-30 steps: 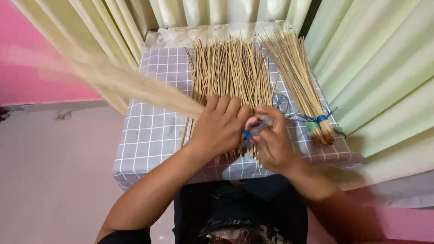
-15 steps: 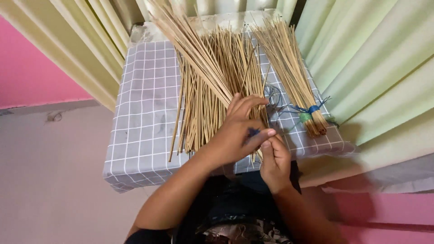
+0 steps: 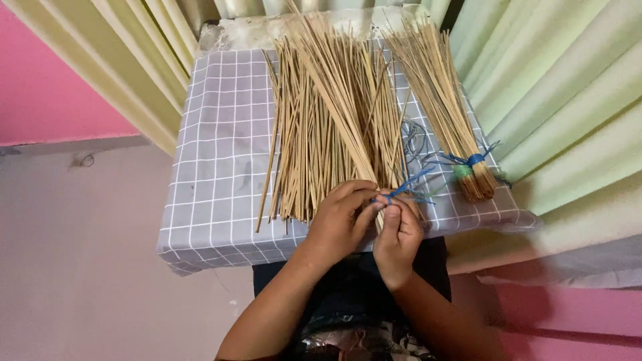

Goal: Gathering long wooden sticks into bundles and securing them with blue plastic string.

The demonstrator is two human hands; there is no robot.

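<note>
A wide pile of thin tan sticks (image 3: 314,127) lies lengthwise on a small table with a grey checked cloth (image 3: 214,167). My left hand (image 3: 341,217) grips the near end of a small bunch of sticks (image 3: 338,100) that slants up over the pile. My right hand (image 3: 398,234) pinches a blue string (image 3: 409,182) at that same end, its fingers against my left fingers. A tied bundle of sticks (image 3: 441,93), bound with blue and green string near its lower end, rests at the table's right side.
Loose blue-grey string (image 3: 416,137) lies between the pile and the tied bundle. Pale green curtains (image 3: 555,87) hang at the right and cream curtains (image 3: 134,60) at the left. Pink wall (image 3: 40,87) and bare floor (image 3: 80,267) lie to the left.
The small bunch has swung from the left side across to lie upright over the pile. My hands have stayed at its near end with the blue string.
</note>
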